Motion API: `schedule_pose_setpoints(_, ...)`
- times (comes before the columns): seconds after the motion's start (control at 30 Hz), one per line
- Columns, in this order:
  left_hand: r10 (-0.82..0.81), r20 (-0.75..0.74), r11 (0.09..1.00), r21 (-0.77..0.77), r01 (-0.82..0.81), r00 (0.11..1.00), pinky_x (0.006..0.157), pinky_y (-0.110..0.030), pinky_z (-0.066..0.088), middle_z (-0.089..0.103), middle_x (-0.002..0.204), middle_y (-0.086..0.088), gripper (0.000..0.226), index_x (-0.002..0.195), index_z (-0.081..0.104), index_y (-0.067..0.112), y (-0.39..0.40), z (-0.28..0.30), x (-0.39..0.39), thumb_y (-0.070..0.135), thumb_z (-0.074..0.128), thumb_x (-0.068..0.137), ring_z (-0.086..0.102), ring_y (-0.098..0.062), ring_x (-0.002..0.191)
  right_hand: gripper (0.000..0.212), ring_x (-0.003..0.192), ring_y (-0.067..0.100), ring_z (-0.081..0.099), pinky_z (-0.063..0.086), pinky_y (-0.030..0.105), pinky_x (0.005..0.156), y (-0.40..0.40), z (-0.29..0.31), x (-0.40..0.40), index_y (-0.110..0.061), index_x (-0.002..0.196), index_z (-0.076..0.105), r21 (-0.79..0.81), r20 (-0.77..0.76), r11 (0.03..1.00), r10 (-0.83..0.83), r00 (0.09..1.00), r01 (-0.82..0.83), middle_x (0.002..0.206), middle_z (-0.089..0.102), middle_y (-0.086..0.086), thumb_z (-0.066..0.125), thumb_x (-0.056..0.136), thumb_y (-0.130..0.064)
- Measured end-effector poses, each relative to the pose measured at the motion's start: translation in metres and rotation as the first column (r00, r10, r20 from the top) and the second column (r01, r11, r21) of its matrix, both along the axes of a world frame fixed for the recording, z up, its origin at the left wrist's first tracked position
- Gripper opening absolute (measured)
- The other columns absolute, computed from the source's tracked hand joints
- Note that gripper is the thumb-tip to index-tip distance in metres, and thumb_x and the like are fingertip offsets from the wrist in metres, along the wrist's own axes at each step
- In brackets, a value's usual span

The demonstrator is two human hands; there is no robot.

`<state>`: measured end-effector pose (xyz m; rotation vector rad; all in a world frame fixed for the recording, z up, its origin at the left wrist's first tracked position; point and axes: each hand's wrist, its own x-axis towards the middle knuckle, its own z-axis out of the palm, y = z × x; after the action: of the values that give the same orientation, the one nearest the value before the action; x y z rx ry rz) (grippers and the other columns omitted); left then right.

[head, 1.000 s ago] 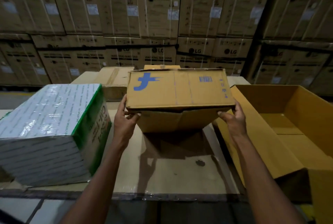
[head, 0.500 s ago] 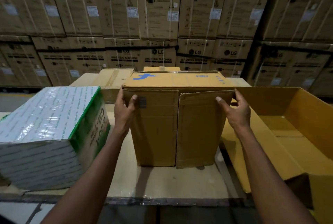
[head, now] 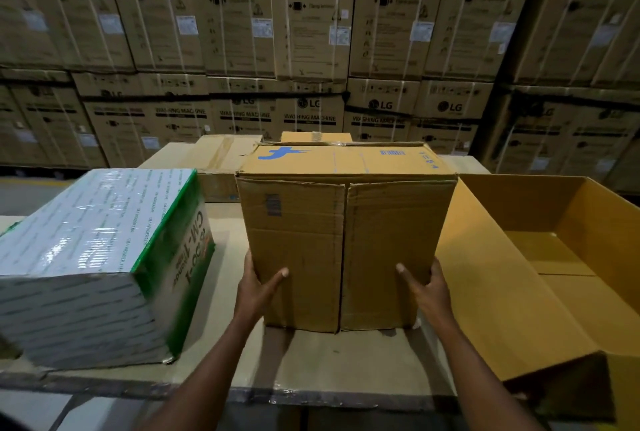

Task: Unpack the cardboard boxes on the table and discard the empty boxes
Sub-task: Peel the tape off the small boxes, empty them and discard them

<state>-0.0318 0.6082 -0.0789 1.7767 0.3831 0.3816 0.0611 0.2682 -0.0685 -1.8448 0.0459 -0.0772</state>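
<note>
A brown cardboard box [head: 343, 222] with a blue logo on its upper face stands on the table [head: 311, 361] in front of me, its two flaps closed toward me. My left hand [head: 258, 286] grips its lower left edge, thumb on the front flap. My right hand [head: 427, 286] grips the lower right edge the same way. A white and green shrink-wrapped package [head: 93, 264] lies tilted on the table to the left.
A large open empty cardboard box [head: 554, 257] sits at the right, against the held box. Flat closed boxes [head: 214, 156] lie behind on the table. Stacked washing machine cartons [head: 311, 32] form a wall at the back.
The box was tipped up in the air, then set down with its flaps facing me. Both hands slid from its upper corners down to its lower edges.
</note>
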Motion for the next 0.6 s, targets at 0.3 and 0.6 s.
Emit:
schedule_pose_setpoints(0.3, 0.09, -0.059, 0.995, -0.037, -0.093, 0.994, 0.102, -0.051, 0.051, 0.055, 0.142, -0.001, 0.076, 0.148, 0.039, 0.029, -0.018, -0.031, -0.016, 0.051, 0.075, 0.084, 0.055, -0.026, 0.128, 0.069, 0.131, 0.028, 0.055, 0.047, 0.037, 0.1, -0.003, -0.008, -0.005, -0.018, 0.149, 0.051, -0.02, -0.027, 1.0, -0.014, 1.0, 0.014, 0.14, 0.06, 0.003, 0.075, 0.088, -0.041)
schedule_pose_setpoints(0.6, 0.138, -0.106, 0.982, 0.143, -0.123, 0.985, 0.093, -0.053, 0.053, 0.047, 0.129, 0.004, 0.068, 0.142, 0.043, 0.038, -0.011, 0.007, 0.005, 0.068, 0.062, 0.084, 0.055, -0.021, 0.11, 0.052, 0.113, 0.027, 0.065, 0.05, 0.035, 0.088, -0.007, 0.023, 0.002, -0.02, 0.132, 0.067, -0.109, 0.057, 0.981, -0.157, 0.986, 0.162, 0.116, 0.069, -0.002, 0.069, 0.092, -0.052)
